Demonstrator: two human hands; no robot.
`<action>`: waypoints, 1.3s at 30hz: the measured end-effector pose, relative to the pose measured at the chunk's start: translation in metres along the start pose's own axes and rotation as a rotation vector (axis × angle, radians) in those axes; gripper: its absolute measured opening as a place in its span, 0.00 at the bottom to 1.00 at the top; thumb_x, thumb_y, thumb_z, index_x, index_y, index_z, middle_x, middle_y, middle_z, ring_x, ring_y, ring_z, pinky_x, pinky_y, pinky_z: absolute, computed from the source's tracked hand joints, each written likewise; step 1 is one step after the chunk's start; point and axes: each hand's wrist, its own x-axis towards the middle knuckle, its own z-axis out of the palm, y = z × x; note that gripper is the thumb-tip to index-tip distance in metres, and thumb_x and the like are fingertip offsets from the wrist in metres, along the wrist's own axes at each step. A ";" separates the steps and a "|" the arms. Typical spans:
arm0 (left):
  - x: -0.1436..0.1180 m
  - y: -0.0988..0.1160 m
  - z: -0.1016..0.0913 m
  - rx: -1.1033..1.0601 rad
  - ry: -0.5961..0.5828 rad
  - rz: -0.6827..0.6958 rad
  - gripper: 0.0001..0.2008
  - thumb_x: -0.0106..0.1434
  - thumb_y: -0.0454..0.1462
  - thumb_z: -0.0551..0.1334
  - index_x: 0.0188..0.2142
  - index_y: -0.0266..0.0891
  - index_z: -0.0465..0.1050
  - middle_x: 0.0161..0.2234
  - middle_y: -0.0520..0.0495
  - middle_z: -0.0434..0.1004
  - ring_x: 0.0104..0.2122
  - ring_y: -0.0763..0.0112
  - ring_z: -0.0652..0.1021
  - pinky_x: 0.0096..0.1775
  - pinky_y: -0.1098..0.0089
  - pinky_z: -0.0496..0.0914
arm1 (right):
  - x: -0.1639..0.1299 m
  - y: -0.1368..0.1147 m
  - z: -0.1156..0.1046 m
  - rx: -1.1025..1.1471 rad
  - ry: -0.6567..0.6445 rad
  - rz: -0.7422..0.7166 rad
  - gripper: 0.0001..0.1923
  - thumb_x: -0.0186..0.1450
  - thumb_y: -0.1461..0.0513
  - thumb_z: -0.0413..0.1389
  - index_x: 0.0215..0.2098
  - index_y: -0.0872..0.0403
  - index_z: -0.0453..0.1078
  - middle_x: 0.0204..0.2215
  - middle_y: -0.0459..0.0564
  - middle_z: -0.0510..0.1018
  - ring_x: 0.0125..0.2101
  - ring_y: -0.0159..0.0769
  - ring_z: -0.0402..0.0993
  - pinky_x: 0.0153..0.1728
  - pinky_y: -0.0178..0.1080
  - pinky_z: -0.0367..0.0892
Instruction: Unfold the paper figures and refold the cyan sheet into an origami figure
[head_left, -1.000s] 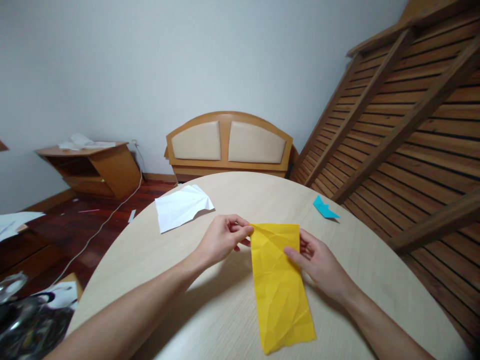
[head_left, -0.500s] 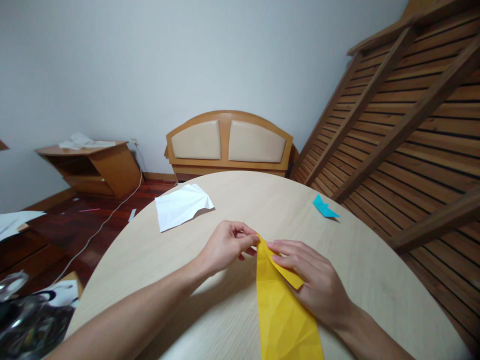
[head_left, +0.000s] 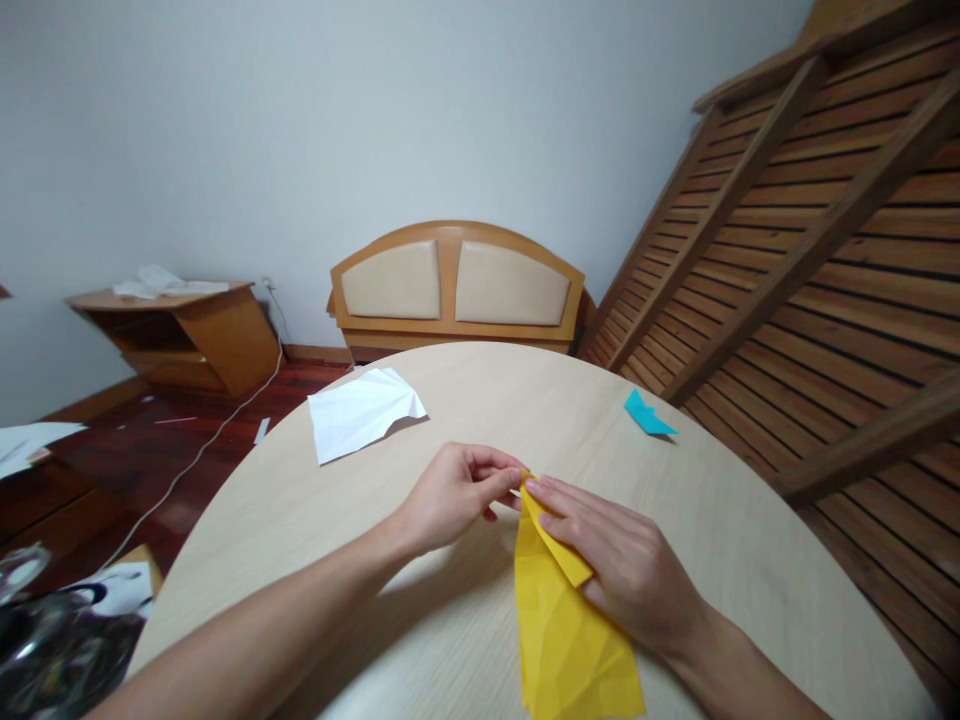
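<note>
A sheet of yellow paper (head_left: 574, 645) stretches toward the table's near edge, creased, with a narrow flap (head_left: 564, 553) folded over along its upper right side. My left hand (head_left: 465, 495) pinches the paper's pointed far tip between thumb and fingers. Across the flap lies my right hand (head_left: 619, 550), its fingertips close to that tip and gripping the folded edge. Part of the paper's right side is hidden under the right hand.
On the round wooden table (head_left: 420, 640), a creased white paper (head_left: 360, 420) lies far left and a small blue folded paper (head_left: 649, 415) far right. Slatted wooden boards (head_left: 825, 250) lean at the right. A headboard (head_left: 457, 280) stands behind the table.
My right hand has shifted slightly left and inward, bringing the flap further over the yellow paper. The paper's near end has come up into view. My left hand keeps its pinch at the tip.
</note>
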 end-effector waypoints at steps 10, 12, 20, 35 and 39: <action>-0.001 0.001 0.001 -0.010 -0.021 0.019 0.18 0.62 0.48 0.64 0.39 0.34 0.79 0.37 0.39 0.84 0.36 0.61 0.84 0.24 0.77 0.67 | 0.004 -0.007 -0.001 -0.112 -0.046 0.026 0.24 0.57 0.78 0.45 0.44 0.57 0.73 0.53 0.57 0.79 0.57 0.44 0.72 0.51 0.46 0.77; -0.001 0.001 0.001 -0.019 -0.023 0.004 0.19 0.62 0.49 0.65 0.39 0.34 0.79 0.37 0.38 0.84 0.37 0.60 0.84 0.25 0.76 0.67 | 0.004 -0.007 0.000 -0.128 -0.052 0.036 0.24 0.57 0.78 0.45 0.45 0.58 0.74 0.54 0.58 0.78 0.57 0.45 0.72 0.51 0.46 0.76; -0.002 0.001 0.001 -0.072 -0.011 -0.065 0.18 0.56 0.46 0.71 0.41 0.35 0.80 0.36 0.41 0.84 0.38 0.61 0.83 0.28 0.75 0.69 | 0.005 -0.011 -0.004 -0.151 -0.022 0.055 0.26 0.54 0.77 0.45 0.45 0.56 0.73 0.54 0.59 0.78 0.53 0.45 0.76 0.48 0.46 0.78; 0.001 -0.001 0.002 -0.135 -0.003 -0.108 0.13 0.56 0.38 0.70 0.40 0.34 0.78 0.32 0.44 0.83 0.34 0.67 0.82 0.27 0.77 0.67 | 0.005 -0.014 -0.001 -0.196 -0.007 0.074 0.23 0.56 0.78 0.45 0.45 0.56 0.69 0.52 0.61 0.79 0.53 0.48 0.77 0.46 0.48 0.78; 0.001 -0.001 0.001 -0.129 -0.001 -0.127 0.12 0.57 0.37 0.69 0.41 0.34 0.77 0.32 0.44 0.83 0.34 0.67 0.82 0.27 0.77 0.67 | 0.003 -0.015 -0.001 -0.164 0.000 0.125 0.24 0.56 0.77 0.46 0.46 0.54 0.68 0.52 0.61 0.80 0.53 0.48 0.77 0.45 0.49 0.78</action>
